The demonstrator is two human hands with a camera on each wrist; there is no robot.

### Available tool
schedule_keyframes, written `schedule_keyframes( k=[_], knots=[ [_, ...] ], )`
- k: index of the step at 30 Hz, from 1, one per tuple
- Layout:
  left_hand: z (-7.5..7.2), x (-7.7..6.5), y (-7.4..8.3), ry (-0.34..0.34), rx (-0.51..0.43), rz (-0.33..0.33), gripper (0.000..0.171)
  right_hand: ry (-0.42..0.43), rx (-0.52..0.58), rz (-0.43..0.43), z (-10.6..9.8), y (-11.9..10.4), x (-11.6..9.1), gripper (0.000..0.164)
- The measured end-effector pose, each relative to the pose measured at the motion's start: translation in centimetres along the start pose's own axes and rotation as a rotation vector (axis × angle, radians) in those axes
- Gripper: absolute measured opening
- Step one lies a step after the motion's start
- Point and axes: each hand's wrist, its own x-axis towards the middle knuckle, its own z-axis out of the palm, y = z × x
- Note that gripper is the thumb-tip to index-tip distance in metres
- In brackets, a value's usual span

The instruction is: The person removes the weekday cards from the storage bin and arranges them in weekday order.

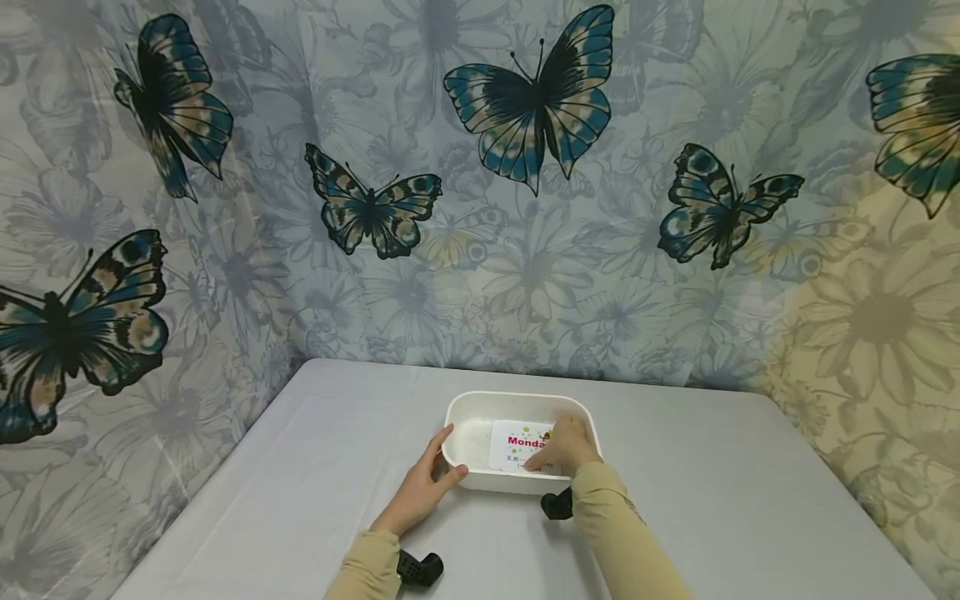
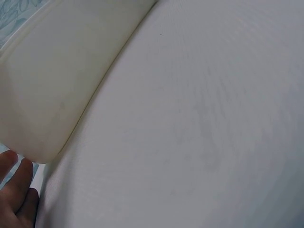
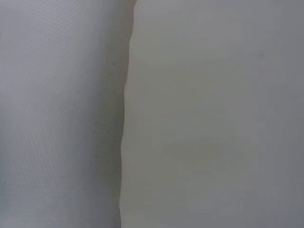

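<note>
A white plastic tray (image 1: 480,482) with rounded corners sits on the table. Inside lies a white card (image 1: 501,454) printed with a red "Monda…" and small coloured pictures; its right part is hidden by a hand. My left hand (image 1: 417,492) is at the tray's left end, index finger and thumb spread, tips touching its rim. The left wrist view has these fingers (image 2: 19,187) against the tray's outer corner. Over the card, my right hand (image 1: 572,443) reaches into the tray, slightly blurred, one digit low across the card. Whether it grips the card, I cannot tell.
A white cloth (image 1: 300,467) covers the table. Behind it hangs a patterned curtain (image 1: 540,283) with butterflies. Each wrist wears a black device, one by the left sleeve (image 1: 367,567) and one by the right sleeve (image 1: 615,517). The right wrist view is filled by the tray's outer wall (image 3: 209,114) and cloth.
</note>
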Motion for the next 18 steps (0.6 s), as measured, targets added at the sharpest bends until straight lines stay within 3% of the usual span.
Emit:
schedule_keyframes(
  k=[7,18],
  knots=[
    [0.7,1.0,-3.7,0.019,0.010,-0.009,0.073,0.094,0.097,-0.018,-0.3,-0.6,-0.5,0.084],
    [0.7,1.0,-3.8,0.020,0.026,-0.034,0.075,0.193,0.141,-0.100,-1.5,-2.0,-1.5,0.051]
  ],
)
